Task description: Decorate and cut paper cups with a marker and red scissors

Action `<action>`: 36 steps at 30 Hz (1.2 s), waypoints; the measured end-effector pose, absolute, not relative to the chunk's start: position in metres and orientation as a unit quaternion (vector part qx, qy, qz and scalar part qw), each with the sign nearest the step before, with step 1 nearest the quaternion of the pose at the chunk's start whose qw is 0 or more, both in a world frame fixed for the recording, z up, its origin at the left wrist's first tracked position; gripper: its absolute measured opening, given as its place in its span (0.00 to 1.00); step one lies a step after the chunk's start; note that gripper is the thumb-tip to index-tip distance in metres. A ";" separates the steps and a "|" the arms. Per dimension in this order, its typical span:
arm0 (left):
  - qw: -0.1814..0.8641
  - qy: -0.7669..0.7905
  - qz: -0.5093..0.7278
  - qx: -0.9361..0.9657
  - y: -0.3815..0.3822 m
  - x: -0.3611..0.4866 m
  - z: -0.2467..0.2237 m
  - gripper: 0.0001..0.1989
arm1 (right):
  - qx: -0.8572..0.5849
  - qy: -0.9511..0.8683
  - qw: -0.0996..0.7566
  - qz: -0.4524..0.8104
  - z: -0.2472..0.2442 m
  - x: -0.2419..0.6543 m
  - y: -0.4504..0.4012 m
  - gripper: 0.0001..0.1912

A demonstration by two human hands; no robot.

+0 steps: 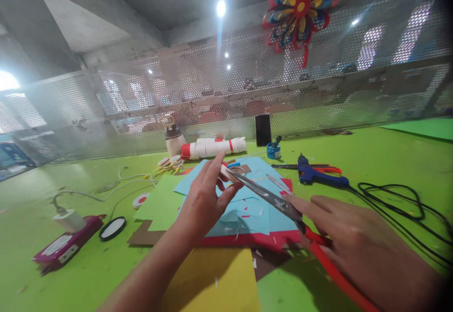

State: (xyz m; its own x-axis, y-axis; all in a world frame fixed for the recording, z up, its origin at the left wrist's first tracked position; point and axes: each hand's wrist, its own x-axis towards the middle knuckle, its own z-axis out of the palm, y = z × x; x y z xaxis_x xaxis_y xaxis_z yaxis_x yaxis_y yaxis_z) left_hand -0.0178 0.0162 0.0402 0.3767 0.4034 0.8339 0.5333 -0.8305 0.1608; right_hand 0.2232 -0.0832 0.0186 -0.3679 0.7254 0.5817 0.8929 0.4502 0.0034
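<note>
My left hand is closed, pinching a small white piece with some red on it between thumb and fingers; its exact kind is partly hidden. In my right hand are red-handled scissors. Their blades are spread apart, and the tip of one reaches the white piece. Below both hands lies a stack of light blue paper dotted with small red and white scraps. Under it, red paper sticks out along the near edge.
A blue glue gun with a looped black cable lies at right. At left are a purple power strip and a black-rimmed disc. White rolls, a blue jar and a dark upright screen stand behind.
</note>
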 end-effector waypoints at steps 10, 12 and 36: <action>0.067 -0.280 -0.483 -0.827 0.016 -0.017 0.040 0.27 | -0.492 -0.812 0.264 -0.166 0.020 0.224 -0.084 0.15; 0.068 -0.279 -0.483 -0.827 0.015 -0.017 0.041 0.27 | -0.491 -0.812 0.268 -0.166 0.020 0.224 -0.085 0.16; 0.047 -0.322 -0.458 -0.828 0.017 -0.018 0.041 0.27 | -0.512 -0.799 0.267 -0.167 0.027 0.219 -0.085 0.10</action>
State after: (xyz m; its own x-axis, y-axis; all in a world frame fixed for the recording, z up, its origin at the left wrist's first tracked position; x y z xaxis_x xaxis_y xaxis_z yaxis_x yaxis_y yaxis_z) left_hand -0.0184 0.0167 0.0407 0.3740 0.4896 0.7876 0.5757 -0.7884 0.2167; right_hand 0.2195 -0.0846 0.0270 -0.3333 0.7286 0.5984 0.9073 0.4204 -0.0065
